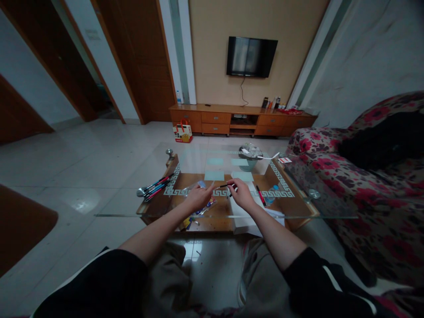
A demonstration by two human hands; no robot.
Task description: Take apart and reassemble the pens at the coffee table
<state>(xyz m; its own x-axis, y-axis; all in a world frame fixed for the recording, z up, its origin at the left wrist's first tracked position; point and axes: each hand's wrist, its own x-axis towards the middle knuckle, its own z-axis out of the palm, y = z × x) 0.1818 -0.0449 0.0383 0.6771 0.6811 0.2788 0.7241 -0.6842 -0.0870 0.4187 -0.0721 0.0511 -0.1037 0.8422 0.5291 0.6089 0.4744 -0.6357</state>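
Observation:
Over the glass coffee table, both hands meet at a thin dark pen. My left hand is closed on its lighter left end. The fingertips of my right hand pinch the black right end, and a small dark piece shows just below them; I cannot make out whether it is a separate part. To the left lies a bunch of pens in black, red and blue. A red and black pen lies right of my right hand.
A mesh basket with a crumpled plastic bag stands at the far right of the table. Under the glass are a white box, a plastic bottle and colourful packets. A flowered sofa borders the right side.

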